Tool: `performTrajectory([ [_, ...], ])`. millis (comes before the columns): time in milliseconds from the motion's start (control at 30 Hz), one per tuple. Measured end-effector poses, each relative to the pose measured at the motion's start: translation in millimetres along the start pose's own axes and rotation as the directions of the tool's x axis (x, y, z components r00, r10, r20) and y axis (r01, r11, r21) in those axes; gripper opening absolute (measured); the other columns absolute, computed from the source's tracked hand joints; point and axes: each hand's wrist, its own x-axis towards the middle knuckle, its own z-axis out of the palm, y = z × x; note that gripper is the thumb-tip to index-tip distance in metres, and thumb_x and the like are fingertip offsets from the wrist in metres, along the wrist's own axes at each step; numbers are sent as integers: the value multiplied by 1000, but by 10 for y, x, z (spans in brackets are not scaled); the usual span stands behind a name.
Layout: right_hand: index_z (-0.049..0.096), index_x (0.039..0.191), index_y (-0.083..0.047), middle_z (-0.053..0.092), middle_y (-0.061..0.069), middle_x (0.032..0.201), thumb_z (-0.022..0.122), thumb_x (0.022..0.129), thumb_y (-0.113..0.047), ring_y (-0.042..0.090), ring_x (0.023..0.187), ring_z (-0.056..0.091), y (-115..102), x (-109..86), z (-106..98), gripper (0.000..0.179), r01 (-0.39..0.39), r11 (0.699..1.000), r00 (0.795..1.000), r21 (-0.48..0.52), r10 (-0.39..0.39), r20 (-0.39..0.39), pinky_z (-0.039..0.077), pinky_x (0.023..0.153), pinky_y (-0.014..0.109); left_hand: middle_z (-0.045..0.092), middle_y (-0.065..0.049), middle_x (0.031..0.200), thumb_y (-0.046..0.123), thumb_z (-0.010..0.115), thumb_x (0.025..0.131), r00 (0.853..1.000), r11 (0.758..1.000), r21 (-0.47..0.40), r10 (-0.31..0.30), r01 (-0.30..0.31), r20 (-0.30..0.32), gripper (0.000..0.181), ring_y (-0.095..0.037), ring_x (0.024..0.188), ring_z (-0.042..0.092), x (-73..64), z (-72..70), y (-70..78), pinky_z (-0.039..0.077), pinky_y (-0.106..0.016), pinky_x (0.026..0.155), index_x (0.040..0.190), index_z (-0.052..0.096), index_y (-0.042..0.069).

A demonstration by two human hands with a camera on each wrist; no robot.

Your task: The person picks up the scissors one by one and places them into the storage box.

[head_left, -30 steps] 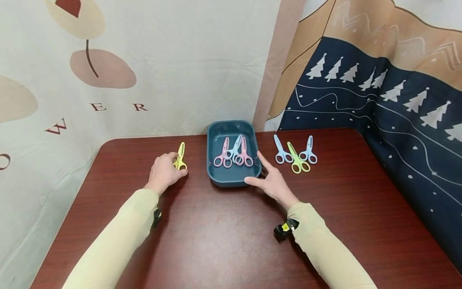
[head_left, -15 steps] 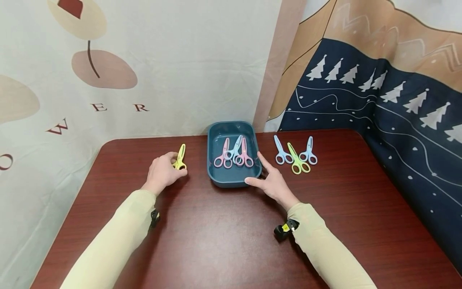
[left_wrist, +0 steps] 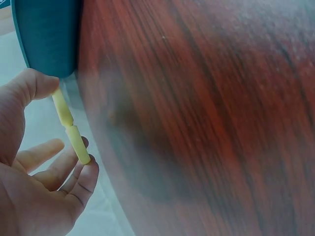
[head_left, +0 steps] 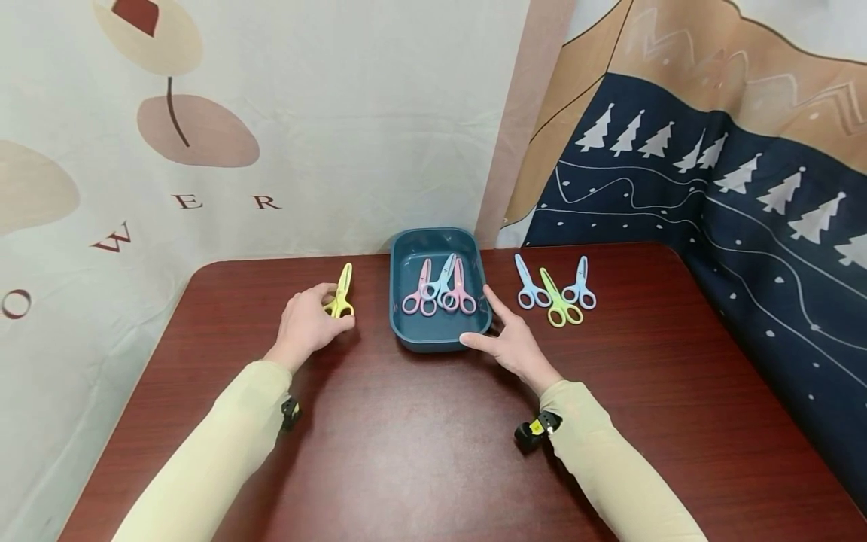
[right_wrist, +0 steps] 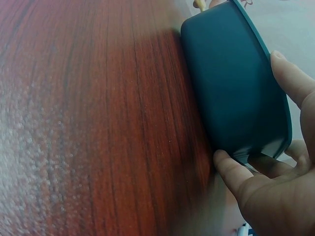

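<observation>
My left hand [head_left: 308, 324] pinches a pair of yellow scissors [head_left: 342, 290] by the handle, left of a dark teal plastic bin [head_left: 433, 333]. In the left wrist view the yellow scissors [left_wrist: 76, 142] are edge-on between thumb and fingertips, above the table. At the bin's near right corner, my right hand [head_left: 513, 342] has its thumb on the front wall and fingers along the right side. The right wrist view shows these fairly straight fingers touching the bin [right_wrist: 231, 78]; some fingers are partly hidden. Inside lie pink scissors [head_left: 420, 290], blue scissors [head_left: 442, 280] and another pink pair [head_left: 460, 290].
Right of the bin, blue scissors [head_left: 531, 284], green scissors [head_left: 561, 301] and more blue scissors [head_left: 580, 286] lie on the reddish-brown table [head_left: 393, 452]. A pale printed cloth [head_left: 352, 150] hangs behind the table; a dark cloth with trees [head_left: 637, 196] hangs at the right.
The yellow scissors in my left hand have shifted slightly, their tip now a little farther right and up. My right hand and the bin stay put; the head view drifts slightly.
</observation>
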Motion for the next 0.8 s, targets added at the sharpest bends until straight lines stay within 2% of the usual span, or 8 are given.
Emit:
performTrajectory([
  [333,18,167,-31,32,12,167,81,91,-25,37,140,44,5,5,-3,98,-3,1000,1000,-11,3,0,50,67,31,71,-18,126,25,75,80,999,999,-10,45,-46,-27,68,-36,112,56,-32,-29,85,45,-48,90,142,58,3],
  [600,18,167,-32,33,12,166,82,91,-27,37,138,45,-7,7,7,99,-3,1000,1000,-29,3,-1,50,66,30,72,-19,123,24,76,80,996,997,-25,74,-75,-43,67,-36,111,56,-29,-68,161,43,-50,91,141,59,3],
  [800,18,167,-30,32,12,167,82,90,-30,37,143,43,4,0,1,100,10,999,1000,-38,-10,-1,50,68,31,71,-18,122,25,79,80,996,996,-42,72,-74,-46,67,-35,110,55,-40,-97,226,44,-50,91,141,59,5],
])
